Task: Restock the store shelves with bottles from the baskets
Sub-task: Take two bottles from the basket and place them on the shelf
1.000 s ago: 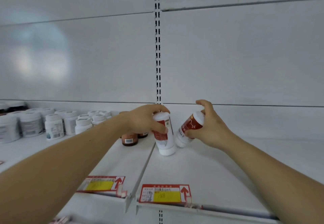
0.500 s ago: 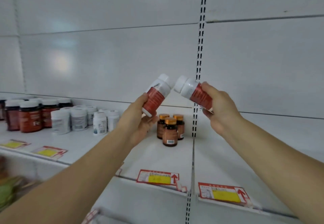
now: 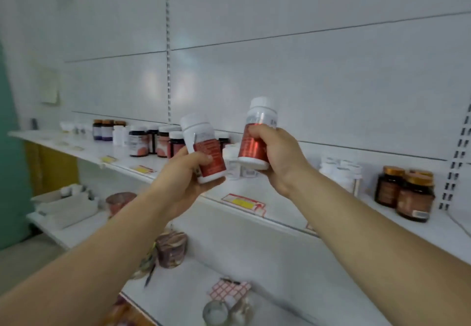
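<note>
Presently, the left hand (image 3: 183, 172) grips a white bottle with a red label (image 3: 204, 147), cap up and tilted slightly left. The right hand (image 3: 274, 154) holds a second red-labelled bottle (image 3: 257, 134) nearly upright, fingers wrapped round its lower body. Both bottles are raised in front of the upper shelf (image 3: 280, 205), just beside each other. Amber jars (image 3: 405, 193) stand on the shelf at right, dark jars (image 3: 153, 142) at left.

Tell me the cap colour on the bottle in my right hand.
White cap, seen in the head view.
</note>
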Motion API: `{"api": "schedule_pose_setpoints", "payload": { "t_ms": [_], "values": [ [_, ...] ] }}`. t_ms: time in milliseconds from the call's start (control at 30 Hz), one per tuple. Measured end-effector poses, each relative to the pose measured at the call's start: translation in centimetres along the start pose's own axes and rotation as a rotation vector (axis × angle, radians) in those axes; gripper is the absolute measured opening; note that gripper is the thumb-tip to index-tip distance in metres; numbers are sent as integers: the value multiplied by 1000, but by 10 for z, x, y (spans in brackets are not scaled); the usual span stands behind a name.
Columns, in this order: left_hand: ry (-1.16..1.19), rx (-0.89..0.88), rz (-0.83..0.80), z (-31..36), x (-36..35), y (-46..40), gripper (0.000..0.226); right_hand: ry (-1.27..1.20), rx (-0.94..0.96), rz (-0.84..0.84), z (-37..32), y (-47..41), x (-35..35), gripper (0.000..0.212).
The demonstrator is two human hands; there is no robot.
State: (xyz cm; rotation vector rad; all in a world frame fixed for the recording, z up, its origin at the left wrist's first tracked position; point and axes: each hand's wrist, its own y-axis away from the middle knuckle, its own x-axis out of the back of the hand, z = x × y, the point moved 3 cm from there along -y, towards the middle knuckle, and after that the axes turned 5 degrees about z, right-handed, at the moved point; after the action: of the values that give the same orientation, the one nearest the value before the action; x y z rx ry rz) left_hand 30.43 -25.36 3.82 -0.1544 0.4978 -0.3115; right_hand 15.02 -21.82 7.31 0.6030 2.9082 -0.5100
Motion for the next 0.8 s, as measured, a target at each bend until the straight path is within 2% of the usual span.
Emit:
{"api": "schedule_pose_setpoints", "payload": {
  "t_ms": [33,100,167,267,400,600,667,800],
  "values": [
    [-36,-8,27,8,25,0,31,24,19,-32,9,0,-25,42],
    [-119,-22,77,22,74,1,35,36,53,-99,29,1,-75,38],
    [-158,-4,151,31,121,1,28,47,54,-155,53,2,-122,34],
    [-185,28,287,36,187,-2,28,83,30,-255,96,2,-182,41],
    [-190,71,411,29,265,-13,33,93,-61,-364,155,-9,-244,24],
    [-201,172,560,8,364,-54,36,214,-111,-469,244,-53,-328,39],
    [-258,160,572,6,392,-74,32,244,-118,-504,266,-71,-354,36],
    [-366,154,641,8,449,-110,40,231,-108,-570,307,-106,-406,38]
  ]
}}
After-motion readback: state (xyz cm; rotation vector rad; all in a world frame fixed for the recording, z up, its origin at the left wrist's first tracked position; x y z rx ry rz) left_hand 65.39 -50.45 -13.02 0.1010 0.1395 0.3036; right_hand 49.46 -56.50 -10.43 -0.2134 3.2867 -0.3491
